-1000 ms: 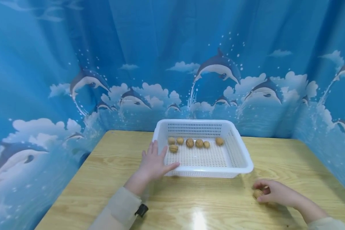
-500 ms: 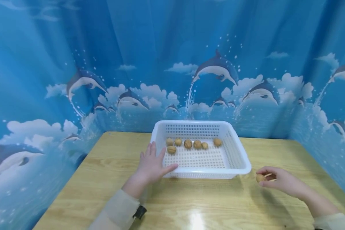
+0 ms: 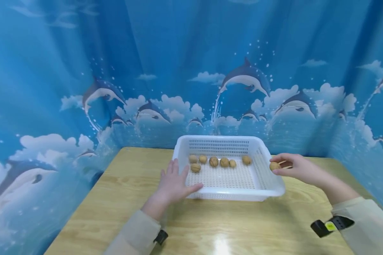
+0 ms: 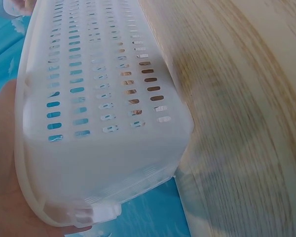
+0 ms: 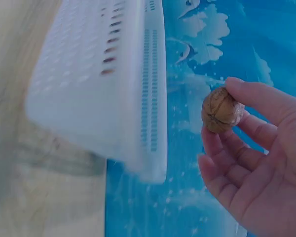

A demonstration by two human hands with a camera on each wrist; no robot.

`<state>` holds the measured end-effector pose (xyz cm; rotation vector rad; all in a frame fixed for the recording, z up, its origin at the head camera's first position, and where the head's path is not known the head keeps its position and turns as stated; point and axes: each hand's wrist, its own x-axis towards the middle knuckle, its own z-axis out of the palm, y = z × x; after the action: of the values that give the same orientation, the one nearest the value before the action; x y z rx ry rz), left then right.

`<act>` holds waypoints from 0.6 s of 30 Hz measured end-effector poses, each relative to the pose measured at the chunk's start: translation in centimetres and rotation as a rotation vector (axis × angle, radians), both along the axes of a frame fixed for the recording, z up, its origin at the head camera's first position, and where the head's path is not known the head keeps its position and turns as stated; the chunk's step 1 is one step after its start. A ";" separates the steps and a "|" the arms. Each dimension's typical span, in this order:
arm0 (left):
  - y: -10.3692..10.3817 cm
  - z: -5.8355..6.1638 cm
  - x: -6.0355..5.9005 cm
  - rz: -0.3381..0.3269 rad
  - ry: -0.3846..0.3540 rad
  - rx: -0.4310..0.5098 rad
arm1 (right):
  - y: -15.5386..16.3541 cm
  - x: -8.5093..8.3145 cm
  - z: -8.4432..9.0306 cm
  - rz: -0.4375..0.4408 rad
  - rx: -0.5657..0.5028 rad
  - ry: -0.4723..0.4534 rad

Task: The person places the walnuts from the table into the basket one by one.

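A white perforated plastic basket sits on the wooden table and holds several walnuts in a row near its far wall. My left hand lies flat with straight fingers against the basket's near-left corner. My right hand pinches one walnut between thumb and fingers, raised just above the basket's right rim.
A blue curtain printed with dolphins and clouds closes in the table at the back and both sides. Bare wood lies in front of the basket. Both forearms wear beige sleeves with wrist straps.
My right hand lifted the walnut off the table at the front right and carried it up and back to the basket's right rim. The left hand stayed at the basket's corner.
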<state>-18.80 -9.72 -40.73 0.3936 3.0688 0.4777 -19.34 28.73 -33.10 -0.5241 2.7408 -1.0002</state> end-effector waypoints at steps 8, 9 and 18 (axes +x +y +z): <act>0.5 0.7 -0.3 -0.007 0.019 0.001 | -5.9 -5.4 2.4 0.129 0.035 0.023; 0.5 0.7 -0.4 -0.006 0.019 0.001 | -6.5 -6.0 2.5 0.137 0.040 0.025; 0.2 -0.1 0.1 0.008 0.006 -0.006 | -11.1 -9.5 0.9 0.163 0.017 0.009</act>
<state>-18.69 -9.51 -40.80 0.3837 3.0781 0.4684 -28.88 17.68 -32.16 -0.7373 2.6599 -0.9369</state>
